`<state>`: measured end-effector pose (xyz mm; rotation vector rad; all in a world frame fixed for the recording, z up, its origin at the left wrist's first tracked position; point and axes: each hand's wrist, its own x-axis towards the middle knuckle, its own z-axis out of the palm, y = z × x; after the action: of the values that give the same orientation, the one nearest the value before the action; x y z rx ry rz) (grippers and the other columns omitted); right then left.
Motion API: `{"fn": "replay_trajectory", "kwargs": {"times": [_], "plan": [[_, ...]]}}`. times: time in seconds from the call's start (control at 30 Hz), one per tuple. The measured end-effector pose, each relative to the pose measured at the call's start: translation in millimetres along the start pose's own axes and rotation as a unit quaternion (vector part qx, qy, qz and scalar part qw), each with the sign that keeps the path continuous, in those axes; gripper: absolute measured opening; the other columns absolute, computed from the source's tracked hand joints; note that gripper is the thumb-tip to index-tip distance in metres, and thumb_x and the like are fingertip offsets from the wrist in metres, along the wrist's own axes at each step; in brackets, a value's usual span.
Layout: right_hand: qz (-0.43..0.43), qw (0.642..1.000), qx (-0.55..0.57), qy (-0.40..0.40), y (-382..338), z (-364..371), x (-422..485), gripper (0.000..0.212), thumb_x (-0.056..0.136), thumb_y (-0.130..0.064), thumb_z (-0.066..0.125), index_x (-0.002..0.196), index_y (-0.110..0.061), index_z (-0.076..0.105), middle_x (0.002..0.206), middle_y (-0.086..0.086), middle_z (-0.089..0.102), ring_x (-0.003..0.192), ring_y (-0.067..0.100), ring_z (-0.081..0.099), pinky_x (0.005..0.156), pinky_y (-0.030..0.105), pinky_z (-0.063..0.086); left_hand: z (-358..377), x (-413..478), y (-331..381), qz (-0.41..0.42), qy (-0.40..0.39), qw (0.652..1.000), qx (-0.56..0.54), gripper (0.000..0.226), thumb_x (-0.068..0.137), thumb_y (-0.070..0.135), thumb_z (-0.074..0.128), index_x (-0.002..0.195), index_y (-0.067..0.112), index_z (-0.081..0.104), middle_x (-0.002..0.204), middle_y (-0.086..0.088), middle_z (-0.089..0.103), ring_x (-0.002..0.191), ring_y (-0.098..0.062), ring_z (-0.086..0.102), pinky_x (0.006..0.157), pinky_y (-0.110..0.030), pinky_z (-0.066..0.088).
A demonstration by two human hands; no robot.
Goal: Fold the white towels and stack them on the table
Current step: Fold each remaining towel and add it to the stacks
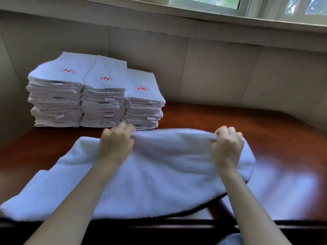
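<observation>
Three stacks (104, 96) — one loose towel (159, 167)

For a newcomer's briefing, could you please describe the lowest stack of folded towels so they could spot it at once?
Find the dark wooden table under the window. At its far left corner, three stacks of folded white towels with red emblems stand side by side. The one you want is the rightmost stack, clearly lower than the other two.

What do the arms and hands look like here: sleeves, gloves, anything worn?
Left hand and right hand are bare: no gloves, rings or watch visible. Left forearm and right forearm are bare to the frame edge, no sleeves in view. Fingers slightly blurred.
</observation>
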<state>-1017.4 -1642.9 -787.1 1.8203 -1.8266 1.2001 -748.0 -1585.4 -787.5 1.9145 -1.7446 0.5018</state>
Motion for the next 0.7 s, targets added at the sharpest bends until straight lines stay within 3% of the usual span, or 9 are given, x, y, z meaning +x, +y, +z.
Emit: {"fn": "replay_trajectory", "kwargs": {"times": [0.1,0.17,0.2,0.27,0.33,0.37,0.47,0.6,0.7], "plan": [[-0.02,0.976,0.047,0.214,-9.1,-14.1,7.4,0.019,0.074,0.001,0.069,0.064,-0.004,0.054,0.076,0.019,0.054,0.076,0.037,0.052,0.076,0.041,0.038,-8.7,6.8,2.5,-0.008,0.239,0.97,0.046,0.018,0.065,-0.006,0.063,0.078,0.005,0.064,0.07,-0.016,0.055,0.062,-0.034,0.057,0.06,-0.038,0.039],[-0.109,0.967,0.084,0.216,-12.1,-15.8,1.9,0.027,0.075,-0.005,0.064,0.056,-0.007,0.046,0.065,0.014,0.052,0.065,0.032,0.05,0.075,0.04,0.039,-13.7,7.4,-3.9,0.004,0.249,0.968,0.03,0.015,0.058,0.003,0.051,0.068,0.009,0.06,0.072,-0.014,0.052,0.066,-0.033,0.052,0.063,-0.036,0.028],[-0.163,0.968,0.112,0.152,-11.9,-14.5,-4.9,0.029,0.077,-0.009,0.06,0.054,-0.009,0.042,0.06,0.012,0.05,0.059,0.032,0.049,0.072,0.041,0.041,-12.5,5.9,-7.7,0.021,0.197,0.98,0.011,0.015,0.054,0.008,0.048,0.065,0.012,0.058,0.076,-0.012,0.052,0.07,-0.032,0.05,0.064,-0.034,0.026],[-0.227,0.958,0.141,-0.107,-11.7,-9.9,-17.3,0.024,0.081,-0.016,0.053,0.06,-0.017,0.041,0.06,0.005,0.046,0.058,0.034,0.05,0.07,0.041,0.045,-5.5,-1.9,-15.5,0.051,-0.036,0.996,-0.064,0.013,0.056,0.015,0.044,0.067,0.02,0.05,0.086,-0.004,0.048,0.08,-0.027,0.047,0.069,-0.033,0.032],[-0.227,0.905,0.059,-0.356,-11.3,-1.4,-28.6,0.008,0.085,-0.022,0.052,0.079,-0.024,0.047,0.074,0.001,0.051,0.075,0.032,0.054,0.071,0.033,0.038,1.1,-12.4,-17.1,0.024,-0.3,0.936,-0.181,0.022,0.063,0.013,0.048,0.078,0.027,0.041,0.089,0.001,0.045,0.082,-0.023,0.046,0.072,-0.038,0.041],[-0.239,0.887,0.018,-0.393,-10.4,3.7,-32.1,0.005,0.086,-0.023,0.051,0.09,-0.025,0.051,0.084,-0.001,0.056,0.085,0.028,0.056,0.071,0.031,0.034,2.1,-15.7,-16.1,0.01,-0.373,0.903,-0.211,0.034,0.06,0.01,0.05,0.087,0.03,0.041,0.091,0.0,0.048,0.084,-0.023,0.05,0.072,-0.037,0.045],[-0.238,0.889,0.022,-0.392,-13.6,5.9,-33.8,0.022,0.084,-0.021,0.051,0.103,-0.029,0.06,0.097,-0.004,0.059,0.093,0.019,0.056,0.075,0.028,0.033,-1.6,-15.5,-12.0,0.06,-0.405,0.89,-0.202,0.055,0.059,0.006,0.059,0.107,0.031,0.049,0.101,0.002,0.054,0.098,-0.02,0.054,0.085,-0.032,0.047],[-0.198,0.862,0.045,-0.464,-6.7,-4.1,-25.2,0.014,0.08,-0.021,0.054,0.075,-0.034,0.054,0.079,-0.012,0.052,0.082,0.013,0.052,0.067,0.022,0.028,-17.2,-20.6,-14.6,0.036,-0.406,0.874,-0.265,0.019,0.056,0.019,0.06,0.069,0.025,0.048,0.071,0.011,0.048,0.068,-0.008,0.045,0.062,-0.027,0.037],[-0.17,0.811,-0.036,-0.559,5.5,-12.8,8.0,0.009,0.077,-0.027,0.059,0.071,-0.029,0.053,0.079,-0.014,0.056,0.088,0.015,0.055,0.065,0.019,0.035,-32.2,-6.7,-32.3,-0.014,-0.366,0.889,-0.274,0.026,0.065,0.015,0.072,0.063,0.021,0.046,0.058,0.012,0.044,0.054,-0.005,0.039,0.05,-0.021,0.029]]}}
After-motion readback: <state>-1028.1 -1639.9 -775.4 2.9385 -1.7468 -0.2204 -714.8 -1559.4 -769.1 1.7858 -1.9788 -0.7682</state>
